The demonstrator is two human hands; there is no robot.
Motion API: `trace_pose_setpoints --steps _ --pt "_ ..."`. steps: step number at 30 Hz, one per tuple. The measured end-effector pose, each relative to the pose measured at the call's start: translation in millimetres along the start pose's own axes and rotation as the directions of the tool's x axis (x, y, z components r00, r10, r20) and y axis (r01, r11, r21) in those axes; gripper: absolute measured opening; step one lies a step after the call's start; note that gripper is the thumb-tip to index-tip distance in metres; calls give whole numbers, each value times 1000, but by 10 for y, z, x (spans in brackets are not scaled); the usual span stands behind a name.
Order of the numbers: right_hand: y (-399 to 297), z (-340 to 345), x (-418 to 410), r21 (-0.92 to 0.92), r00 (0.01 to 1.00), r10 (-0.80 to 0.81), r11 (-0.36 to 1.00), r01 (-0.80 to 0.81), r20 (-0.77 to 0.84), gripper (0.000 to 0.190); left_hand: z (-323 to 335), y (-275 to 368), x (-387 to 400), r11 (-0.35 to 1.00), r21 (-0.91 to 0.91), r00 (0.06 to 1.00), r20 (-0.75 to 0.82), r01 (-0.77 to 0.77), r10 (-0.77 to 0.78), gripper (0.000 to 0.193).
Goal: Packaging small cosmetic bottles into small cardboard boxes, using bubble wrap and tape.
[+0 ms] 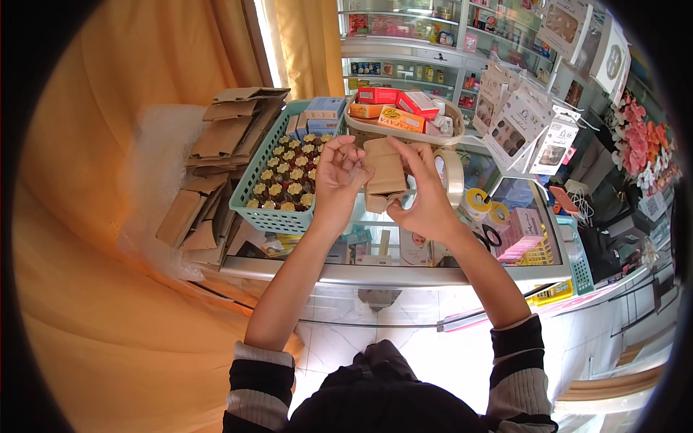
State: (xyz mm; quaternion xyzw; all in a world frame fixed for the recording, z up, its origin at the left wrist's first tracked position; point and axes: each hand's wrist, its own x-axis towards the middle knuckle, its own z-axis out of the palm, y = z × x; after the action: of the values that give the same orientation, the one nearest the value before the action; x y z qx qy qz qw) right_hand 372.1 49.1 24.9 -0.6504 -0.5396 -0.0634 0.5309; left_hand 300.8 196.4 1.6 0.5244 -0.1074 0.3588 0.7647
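Over a glass display counter point(373, 275), my right hand point(425, 189) grips a small brown cardboard box point(383, 170) with the thumb at its lower edge and fingers at its top. The box's near end shows folded flaps. My left hand point(341, 173) is at the box's left side, fingers curled, with the thumb side touching or very near it; whether it grips is unclear. Left of the hands, a green plastic basket point(281, 221) holds small bottles with gold flower-shaped caps point(295, 188) and blue boxes point(325, 108). A roll of tape point(453, 176) stands just right of my right hand.
Folded brown cardboard boxes point(222, 135) are stacked at the left, beside bubble wrap point(157, 162) and an orange curtain point(81, 216). Behind the hands is a basket point(457, 138) of soap boxes. At the right are scissors point(491, 236), pink boxes point(522, 230) and a rack of press-on nail packs point(514, 130).
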Motion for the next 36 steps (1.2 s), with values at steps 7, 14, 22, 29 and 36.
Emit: trace_pose_setpoints --steps 7,14,22,29,36 --pt "52 -53 7 -85 997 -55 995 59 55 84 43 25 26 995 -95 1000 -22 11 -13 40" --pt "93 -47 21 -220 996 -71 972 83 63 86 43 2 20 999 -43 1000 -8 -28 28 37" --pt "-12 -89 6 -350 979 -69 927 133 189 73 46 24 -1 1000 -2 999 -32 23 -23 35" --pt "86 -97 -12 -370 950 -210 884 286 230 46 34 -2 -3 978 196 997 -9 -67 70 18" --pt "12 -152 19 -318 944 -268 893 318 190 34 134 150 -31 525 727 897 348 -442 272 25"
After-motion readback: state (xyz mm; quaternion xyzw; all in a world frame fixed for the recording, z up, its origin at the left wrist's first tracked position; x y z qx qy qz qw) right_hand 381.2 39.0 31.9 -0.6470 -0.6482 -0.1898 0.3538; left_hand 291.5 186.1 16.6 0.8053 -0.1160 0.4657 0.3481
